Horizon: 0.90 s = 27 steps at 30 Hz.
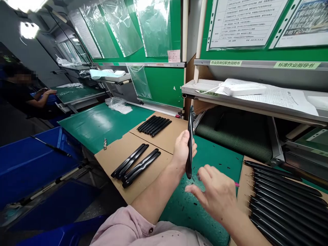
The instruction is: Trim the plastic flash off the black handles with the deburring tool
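Observation:
My left hand [182,148] is closed around the middle of a long, glossy black plastic strip [190,147], held nearly upright above the green table. Close to the strip's lower end is my right hand [217,191], its thumb stretched out and its fingers curled. A small pink tip [237,185] shows at the outer edge of this hand; whether it belongs to something in the palm is hidden. Small dark shavings lie scattered on the table [179,218] below both hands.
Several black strips lie on cardboard [164,136] at left, and a dense row of strips [287,201] lies at right. A small cutter-like item [105,144] is on the table. Behind stand a shelf [256,97] and a conveyor belt [235,133]. A person [25,92] sits far left.

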Available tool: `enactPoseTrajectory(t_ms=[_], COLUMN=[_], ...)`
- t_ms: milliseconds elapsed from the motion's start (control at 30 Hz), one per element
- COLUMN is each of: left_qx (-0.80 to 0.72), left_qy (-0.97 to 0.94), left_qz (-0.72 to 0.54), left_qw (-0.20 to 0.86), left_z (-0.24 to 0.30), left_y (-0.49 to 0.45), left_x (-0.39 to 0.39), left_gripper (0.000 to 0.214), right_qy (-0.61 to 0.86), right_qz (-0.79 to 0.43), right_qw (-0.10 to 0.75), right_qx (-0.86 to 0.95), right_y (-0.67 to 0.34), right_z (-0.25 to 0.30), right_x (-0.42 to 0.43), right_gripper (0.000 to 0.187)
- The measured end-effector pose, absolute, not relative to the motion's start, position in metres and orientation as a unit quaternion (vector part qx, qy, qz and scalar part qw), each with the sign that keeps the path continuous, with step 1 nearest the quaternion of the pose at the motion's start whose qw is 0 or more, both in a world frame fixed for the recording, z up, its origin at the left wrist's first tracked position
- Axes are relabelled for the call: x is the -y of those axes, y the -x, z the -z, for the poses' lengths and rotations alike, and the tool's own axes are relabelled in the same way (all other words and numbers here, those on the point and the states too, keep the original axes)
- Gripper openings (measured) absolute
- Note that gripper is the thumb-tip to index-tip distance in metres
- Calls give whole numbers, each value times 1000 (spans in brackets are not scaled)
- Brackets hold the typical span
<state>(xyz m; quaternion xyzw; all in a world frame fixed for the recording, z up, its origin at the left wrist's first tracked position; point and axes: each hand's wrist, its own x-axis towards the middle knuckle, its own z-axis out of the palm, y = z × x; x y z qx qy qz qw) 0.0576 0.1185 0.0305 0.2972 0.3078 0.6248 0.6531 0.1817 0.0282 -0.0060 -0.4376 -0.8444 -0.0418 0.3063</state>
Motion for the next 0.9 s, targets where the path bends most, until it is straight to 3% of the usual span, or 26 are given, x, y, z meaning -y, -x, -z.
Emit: enactPoseTrajectory(t_ms=[133,267,400,667,900], left_qx=[-299,-278,-280,-314,-281], left_qy=[-270,-250,-249,-298,-313], left_qz=[-643,-644,-637,-632,-602], left_qw=[651,667,674,643,678], left_z=[-32,-36,-35,-32,-30], left_y=[-52,-54,-58,-57,-65], left_x=[-120,-119,-118,-118,-107], left_gripper=[34,30,31,31,25], right_qy=[368,396,423,431,431], right_qz=[-106,-218,-210,-144,-52], right_qw=[346,467,517,522,541], right_qx=[856,760,714,722,721], right_y=[-179,-187,-192,-197,-194], right_z=[11,9,7,6,3], right_x=[-12,-18,-30,-32,-46], right_gripper=[42,22,20,18,18])
